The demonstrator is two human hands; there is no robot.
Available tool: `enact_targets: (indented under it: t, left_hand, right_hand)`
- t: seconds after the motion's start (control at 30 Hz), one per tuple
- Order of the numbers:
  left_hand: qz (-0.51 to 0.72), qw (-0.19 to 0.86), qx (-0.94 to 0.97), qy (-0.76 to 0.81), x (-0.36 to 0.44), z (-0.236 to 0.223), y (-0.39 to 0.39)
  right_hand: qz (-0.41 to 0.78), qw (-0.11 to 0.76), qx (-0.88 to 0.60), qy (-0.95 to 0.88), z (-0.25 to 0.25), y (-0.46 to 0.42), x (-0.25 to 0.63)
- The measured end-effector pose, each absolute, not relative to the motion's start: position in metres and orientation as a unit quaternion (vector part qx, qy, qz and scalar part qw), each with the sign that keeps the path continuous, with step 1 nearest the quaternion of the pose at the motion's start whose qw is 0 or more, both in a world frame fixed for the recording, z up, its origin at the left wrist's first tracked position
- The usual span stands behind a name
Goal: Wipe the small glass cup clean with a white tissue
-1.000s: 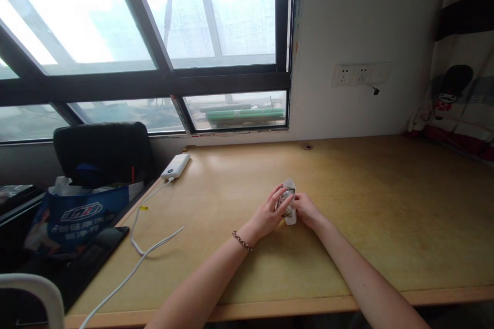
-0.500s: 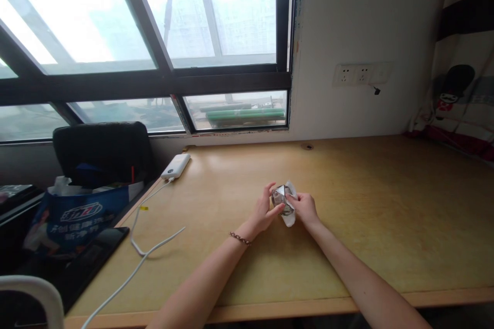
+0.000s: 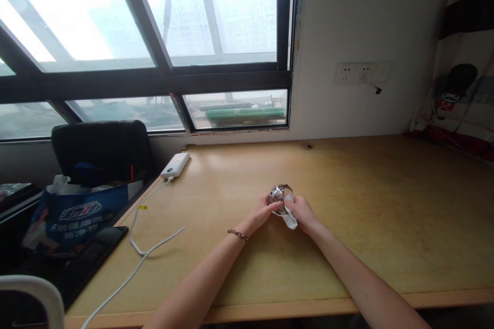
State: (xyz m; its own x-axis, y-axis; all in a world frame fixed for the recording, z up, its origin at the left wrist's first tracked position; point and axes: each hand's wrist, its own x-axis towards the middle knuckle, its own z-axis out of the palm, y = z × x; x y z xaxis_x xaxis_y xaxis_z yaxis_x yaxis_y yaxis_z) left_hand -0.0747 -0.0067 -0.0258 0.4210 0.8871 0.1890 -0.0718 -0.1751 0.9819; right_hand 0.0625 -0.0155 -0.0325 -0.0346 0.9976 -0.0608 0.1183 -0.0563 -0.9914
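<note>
Left fingers [image 3: 274,207] grasp shiny round object [image 3: 276,195]; right fingers [image 3: 290,205] pinch white sheet [image 3: 290,220] against it. Advisable: firm left support, light right pressure.

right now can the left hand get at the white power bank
Probably yes: the left hand would have to let go of the shiny object, but only bare desk seems to lie between.

The held object [image 3: 278,197] and sheet [image 3: 290,219] are between the left hand [image 3: 259,214] and right hand [image 3: 303,214], over the middle of the tabletop [image 3: 386,216]. The power bank [image 3: 175,165] lies far left, its cable [image 3: 144,254] running nearward; beyond the left edge, the bag [image 3: 83,216] sits before the backrest [image 3: 102,146].
</note>
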Motion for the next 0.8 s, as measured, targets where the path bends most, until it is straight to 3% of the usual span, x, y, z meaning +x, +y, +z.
enact_targets:
  t: [0.1,0.2,0.4,0.6,0.8]
  left_hand:
    - [0.430,0.566,0.607,0.356,-0.074,-0.032,0.000]
    - [0.442,0.560,0.607,0.351,-0.069,-0.031,0.000]
    - [0.482,0.532,0.625,0.307,-0.056,-0.025,-0.011]
    - [0.490,0.546,0.574,0.363,-0.056,-0.020,-0.013]
    - [0.491,0.523,0.570,0.401,-0.064,-0.012,-0.014]
  right_hand:
    - [0.337,0.428,-0.616,-0.569,-0.030,-0.015,0.065]
    - [0.257,0.430,-0.650,-0.572,-0.028,-0.014,0.069]
    - [0.269,0.438,-0.672,-0.533,-0.030,-0.008,0.078]
    - [0.329,0.399,-0.654,-0.552,-0.035,-0.006,0.075]
    - [0.195,0.368,-0.635,-0.650,-0.026,-0.008,0.080]
